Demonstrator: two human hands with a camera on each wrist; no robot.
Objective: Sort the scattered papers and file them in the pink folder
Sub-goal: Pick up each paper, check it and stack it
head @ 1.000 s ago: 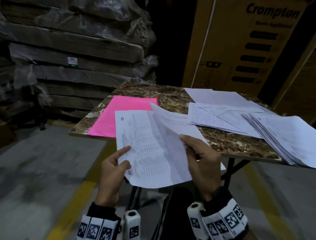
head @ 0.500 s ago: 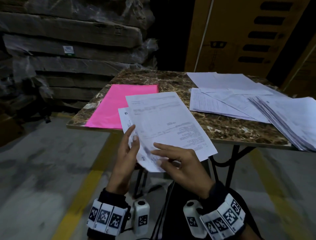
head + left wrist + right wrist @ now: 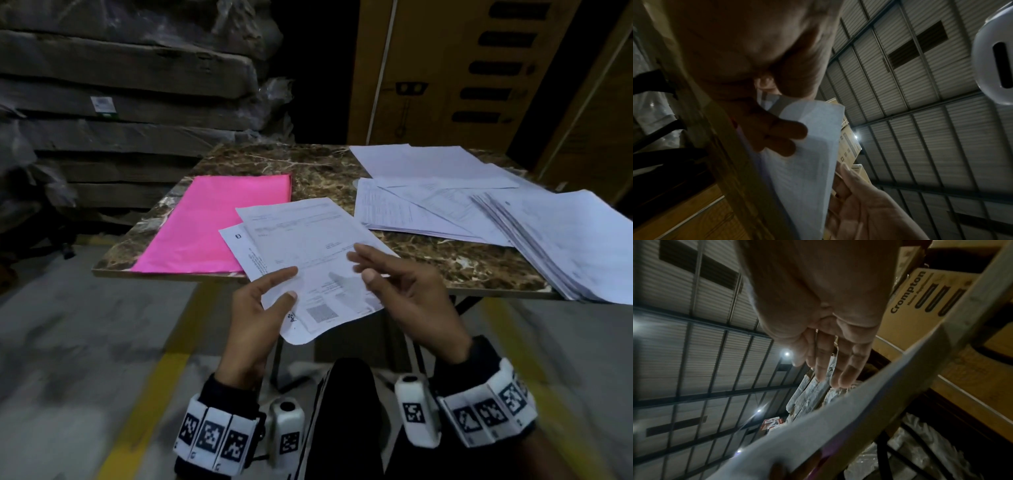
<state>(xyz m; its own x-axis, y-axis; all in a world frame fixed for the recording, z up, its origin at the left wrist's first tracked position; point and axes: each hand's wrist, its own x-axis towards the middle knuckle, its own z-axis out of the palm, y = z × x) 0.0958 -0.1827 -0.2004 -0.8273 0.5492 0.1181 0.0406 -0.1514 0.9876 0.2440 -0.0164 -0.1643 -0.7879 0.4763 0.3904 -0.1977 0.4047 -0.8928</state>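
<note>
Left hand [image 3: 253, 318] on sheets [image 3: 308, 260]; folder [image 3: 219, 222] alongside

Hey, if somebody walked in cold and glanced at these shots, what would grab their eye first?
The bright pink folder lying closed on the left of the marble table, since everything else is dim. Next, the printed sheets the left hand pinches over the near edge, with the right hand open beside them. Then the loose papers spread across the table's right side.
</note>
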